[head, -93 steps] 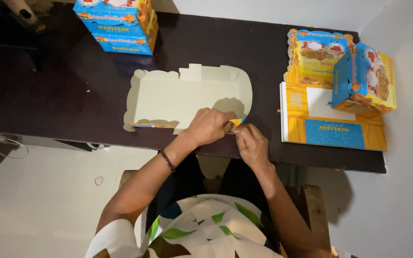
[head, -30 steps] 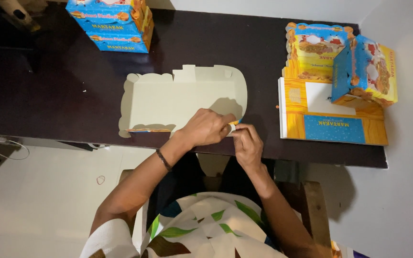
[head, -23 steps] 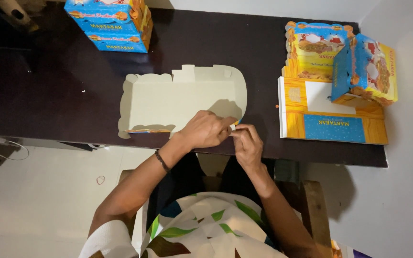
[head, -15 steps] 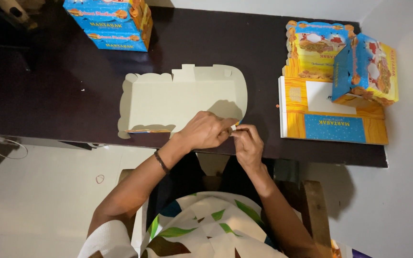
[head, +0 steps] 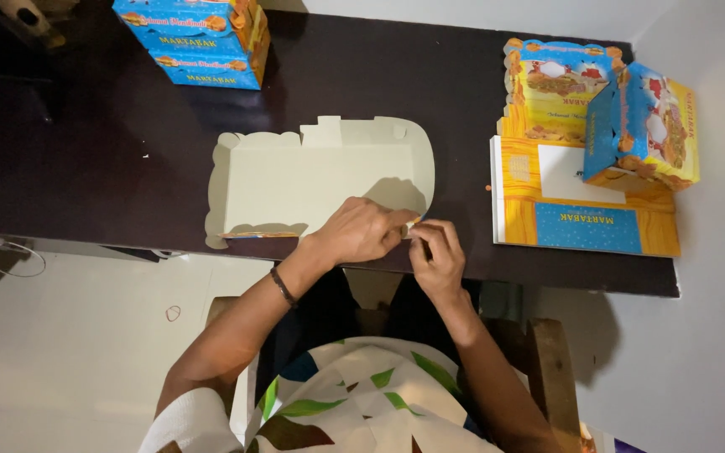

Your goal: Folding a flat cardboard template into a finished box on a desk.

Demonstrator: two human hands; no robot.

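Currently: folding step, near-right corner of flat cardboard box blank, lying on dark desk. Left hand and right hand both pinched on its corner flap. Next likely calls for firm creasing.

**Around the dark table**

A stack of blue boxes stands at the far left of the dark table. At the far right, folded boxes sit on a pile of flat yellow-and-blue sheets, and one box leans tilted against them. A cable hangs below the table's near left edge. A small ring lies on the pale floor. A wooden chair shows near the bottom.
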